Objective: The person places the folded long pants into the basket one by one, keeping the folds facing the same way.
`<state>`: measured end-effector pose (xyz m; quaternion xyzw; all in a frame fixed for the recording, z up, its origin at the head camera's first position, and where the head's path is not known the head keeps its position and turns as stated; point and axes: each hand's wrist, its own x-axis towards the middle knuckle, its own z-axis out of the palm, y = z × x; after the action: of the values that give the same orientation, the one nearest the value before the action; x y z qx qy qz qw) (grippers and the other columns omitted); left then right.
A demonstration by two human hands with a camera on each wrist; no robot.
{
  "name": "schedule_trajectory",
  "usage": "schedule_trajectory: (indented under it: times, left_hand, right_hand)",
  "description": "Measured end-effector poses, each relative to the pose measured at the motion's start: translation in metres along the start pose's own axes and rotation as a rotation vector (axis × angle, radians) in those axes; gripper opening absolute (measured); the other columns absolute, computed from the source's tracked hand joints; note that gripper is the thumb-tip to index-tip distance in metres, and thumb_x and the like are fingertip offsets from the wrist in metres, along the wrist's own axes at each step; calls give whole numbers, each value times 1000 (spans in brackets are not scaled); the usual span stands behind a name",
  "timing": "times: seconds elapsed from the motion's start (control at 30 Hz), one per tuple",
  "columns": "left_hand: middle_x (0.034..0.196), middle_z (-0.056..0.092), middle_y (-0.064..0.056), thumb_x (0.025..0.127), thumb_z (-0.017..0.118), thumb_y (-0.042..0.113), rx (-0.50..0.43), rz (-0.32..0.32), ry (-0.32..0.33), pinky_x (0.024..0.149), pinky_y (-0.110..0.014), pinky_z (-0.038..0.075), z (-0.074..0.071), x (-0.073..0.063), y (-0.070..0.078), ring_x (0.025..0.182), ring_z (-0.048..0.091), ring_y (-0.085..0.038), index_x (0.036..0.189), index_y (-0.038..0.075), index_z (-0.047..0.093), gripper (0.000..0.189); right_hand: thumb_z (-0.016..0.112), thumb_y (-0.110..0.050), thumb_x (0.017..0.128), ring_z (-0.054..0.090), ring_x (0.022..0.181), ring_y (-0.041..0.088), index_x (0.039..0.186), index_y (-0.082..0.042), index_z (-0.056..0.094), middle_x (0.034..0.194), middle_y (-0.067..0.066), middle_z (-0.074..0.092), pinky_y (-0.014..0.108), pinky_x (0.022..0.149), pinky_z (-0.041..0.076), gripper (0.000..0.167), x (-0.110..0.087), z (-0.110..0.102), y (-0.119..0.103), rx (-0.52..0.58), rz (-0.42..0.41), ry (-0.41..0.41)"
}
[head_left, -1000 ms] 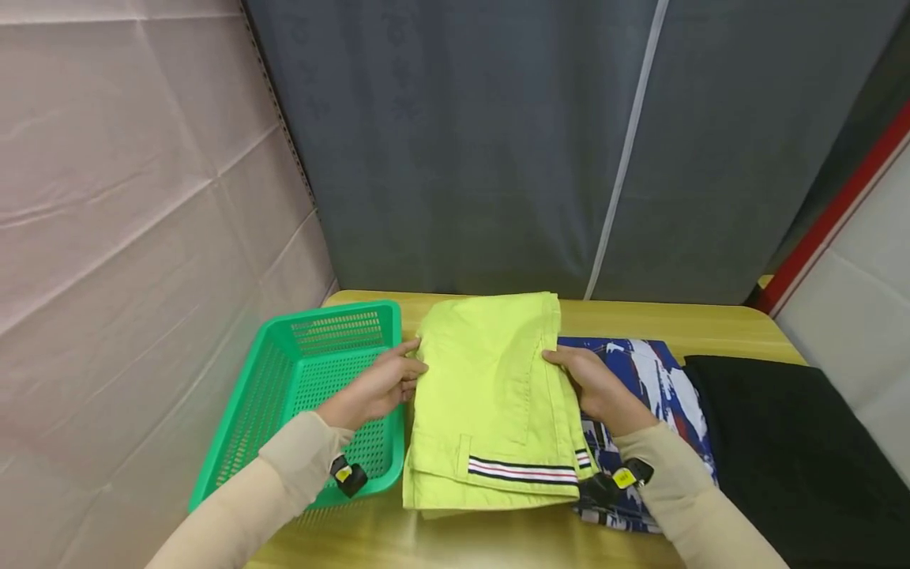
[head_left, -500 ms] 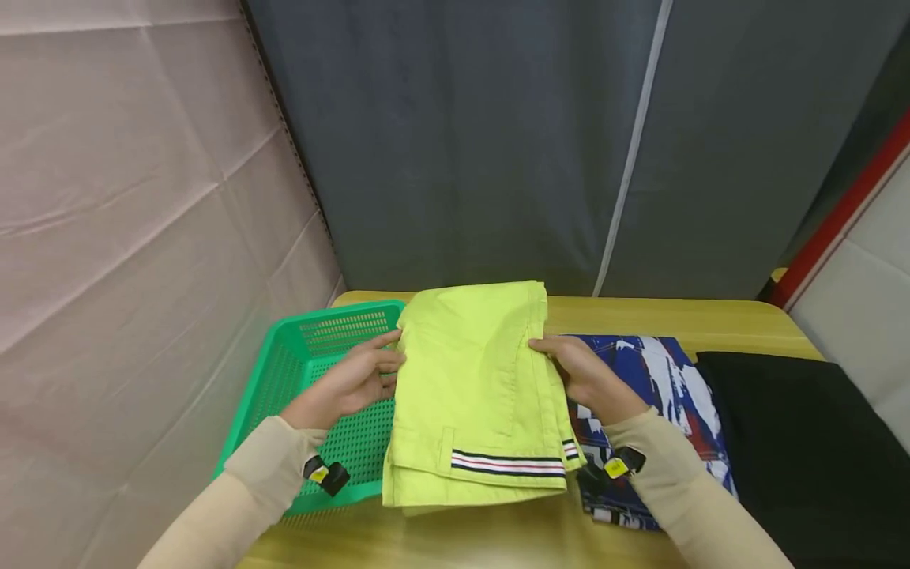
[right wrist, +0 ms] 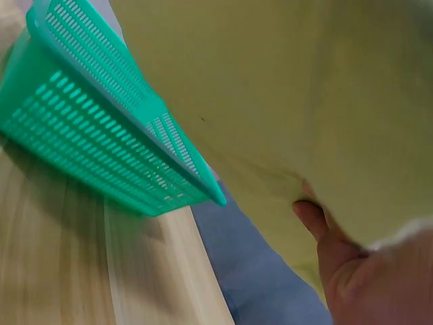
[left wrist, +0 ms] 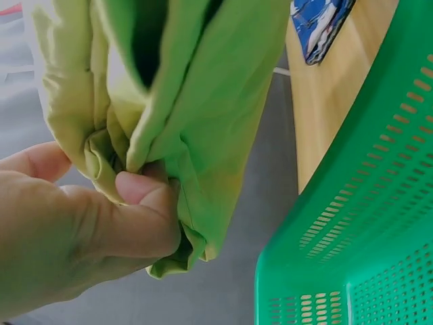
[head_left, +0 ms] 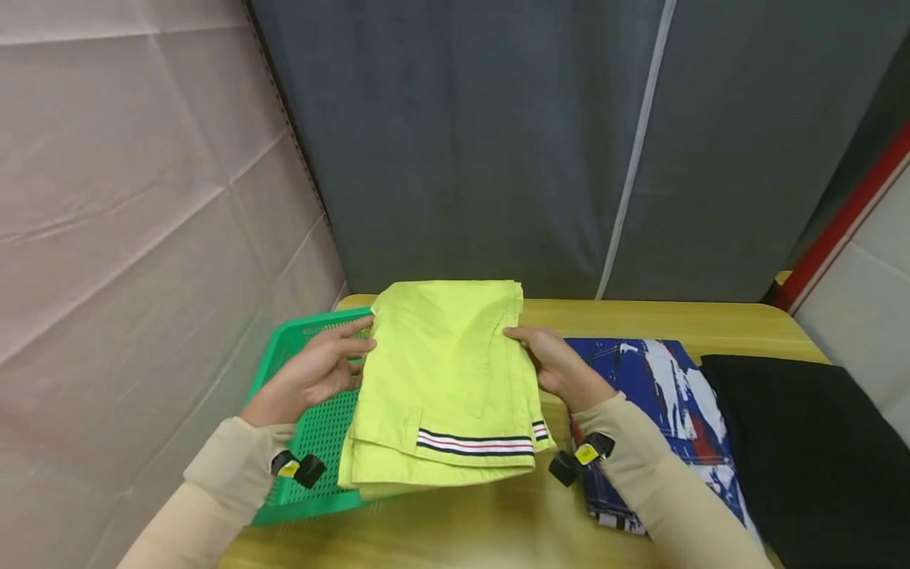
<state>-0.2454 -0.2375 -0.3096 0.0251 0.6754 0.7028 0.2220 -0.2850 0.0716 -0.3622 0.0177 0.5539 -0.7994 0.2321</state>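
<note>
Folded lime-yellow trousers [head_left: 441, 371], with a belt loop and a striped band along the near edge, hang between both hands over the right part of a green plastic basket [head_left: 306, 506]. My left hand [head_left: 320, 371] pinches their left side; in the left wrist view the thumb presses into the folded layers [left wrist: 196, 156]. At the opposite side my right hand [head_left: 562, 367] grips the edge, thumb on top. From below, in the right wrist view, the trousers [right wrist: 257, 88] spread above the tabletop, and part of that hand [right wrist: 338, 264] is hidden behind the cloth.
On the wooden table [head_left: 455, 537], a folded blue, white and red patterned garment [head_left: 668, 395] lies right of the trousers. Beside it is a folded black cloth [head_left: 810, 450]. A grey curtain [head_left: 455, 158] hangs behind, and a pale fabric wall [head_left: 142, 237] stands at the left.
Both hands have carried the trousers leftward, so they now cover more of the basket's right side. More bare table shows between them and the patterned garment.
</note>
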Motion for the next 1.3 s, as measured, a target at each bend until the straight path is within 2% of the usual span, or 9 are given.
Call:
schedule_trajectory:
  times: [0.27, 0.33, 0.43, 0.73, 0.9, 1.03, 1.1, 1.2, 1.3]
  left_hand:
    - [133, 23, -7, 103, 34, 12, 54, 25, 1, 77, -30, 40, -30, -17, -1, 89, 43, -16, 156, 14, -8, 67]
    - [144, 19, -17, 104, 34, 13, 72, 31, -3, 82, -33, 42, -39, -20, -4, 97, 45, -18, 155, 13, -11, 68]
    - [157, -5, -22, 104, 34, 15, 89, 39, -1, 86, -33, 44, -50, -23, -8, 107, 44, -21, 154, 12, -14, 69]
    - [159, -23, -12, 103, 39, 10, 61, 57, 71, 83, -23, 50, -75, -30, -14, 104, 50, -8, 155, 12, -11, 72]
    - [160, -17, -14, 102, 41, 5, 17, 68, 93, 86, -21, 52, -85, -36, -19, 106, 56, 0, 154, 10, -11, 74]
    - [156, 10, -11, 100, 43, 2, -11, 80, 119, 86, -23, 53, -95, -41, -25, 105, 59, -1, 154, 8, -9, 75]
    - [153, 11, -8, 100, 42, 2, -11, 84, 127, 85, -22, 52, -100, -43, -28, 105, 57, -1, 154, 8, -9, 75]
    - [158, -11, -9, 101, 40, 2, 2, 77, 134, 84, -20, 51, -106, -47, -32, 105, 53, 0, 154, 8, -11, 74]
    - [151, -40, -10, 101, 37, 2, 21, 56, 147, 80, -17, 46, -111, -49, -36, 104, 46, -1, 154, 10, -12, 72]
  right_hand:
    - [46, -12, 100, 66, 66, 8, 101, -1, 52, 78, 0, 63, 21, 62, 56, 12, 15, 34, 5, 37, 11, 44]
    - [46, -11, 100, 65, 65, 8, 98, -2, 52, 78, 0, 63, 21, 61, 56, 12, 19, 42, 7, 32, 15, 50]
    - [47, -10, 99, 65, 65, 8, 98, -2, 52, 78, 0, 62, 21, 61, 56, 10, 25, 53, 10, 28, 13, 54]
    - [46, -9, 99, 65, 80, 10, 127, 9, 48, 100, 8, 62, 25, 78, 57, 33, 43, 79, 22, 7, 9, 12]
    - [46, -9, 100, 65, 96, 17, 131, 7, 48, 113, 12, 62, 31, 90, 55, 35, 50, 91, 27, 12, 21, 6]
    - [45, -11, 100, 58, 120, 29, 134, 6, 45, 131, 19, 56, 40, 103, 47, 38, 55, 103, 32, 56, 38, 6]
    - [44, -11, 100, 53, 126, 31, 136, 6, 44, 136, 21, 52, 42, 106, 45, 39, 56, 108, 35, 79, 51, 3]
    - [43, -11, 101, 54, 125, 31, 137, 6, 42, 136, 20, 53, 41, 106, 45, 40, 59, 114, 40, 89, 53, -7]
    - [43, -10, 100, 62, 110, 23, 134, 5, 45, 124, 15, 59, 37, 101, 49, 38, 60, 117, 44, 70, 44, -14]
